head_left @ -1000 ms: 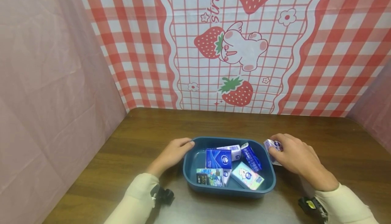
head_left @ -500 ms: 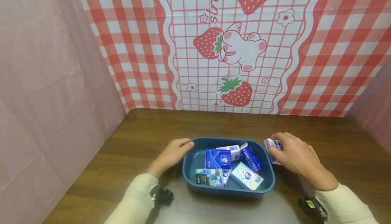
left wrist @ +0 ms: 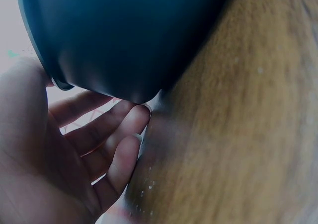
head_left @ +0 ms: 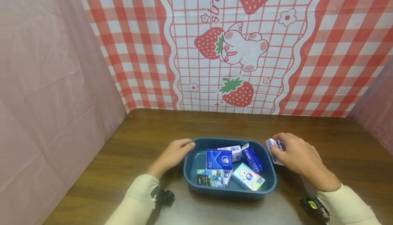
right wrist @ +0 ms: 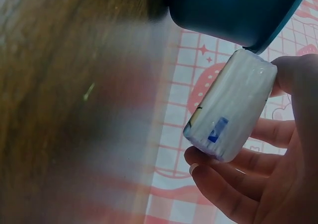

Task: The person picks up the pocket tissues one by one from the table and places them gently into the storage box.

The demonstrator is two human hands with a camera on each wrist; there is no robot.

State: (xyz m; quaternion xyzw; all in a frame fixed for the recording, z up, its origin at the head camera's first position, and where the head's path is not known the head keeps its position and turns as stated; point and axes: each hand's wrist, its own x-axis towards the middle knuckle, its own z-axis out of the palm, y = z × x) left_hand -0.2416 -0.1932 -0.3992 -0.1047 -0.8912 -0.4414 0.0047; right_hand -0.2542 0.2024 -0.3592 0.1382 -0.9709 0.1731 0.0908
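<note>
A dark blue plastic tub (head_left: 230,193) stands on the table with several tissue packs inside. Among them are a blue pack (head_left: 219,159), a pack with a colourful print (head_left: 211,178), a pale blue pack (head_left: 248,176) and a dark blue pack (head_left: 252,158). My left hand (head_left: 175,155) holds the tub's left end, thumb at the rim and fingers against the outer wall in the left wrist view. My right hand (head_left: 296,155) grips a white and purple tissue pack (head_left: 274,150) between thumb and fingers, just outside the tub's right rim. In the right wrist view this pack (right wrist: 233,105) is tilted.
The tub rests on a brown wooden table (head_left: 153,126). A red and white checked cloth (head_left: 141,47) with strawberries hangs behind, and a pinkish curtain (head_left: 55,92) hangs at the left. Small cameras (head_left: 164,196) are strapped to both wrists.
</note>
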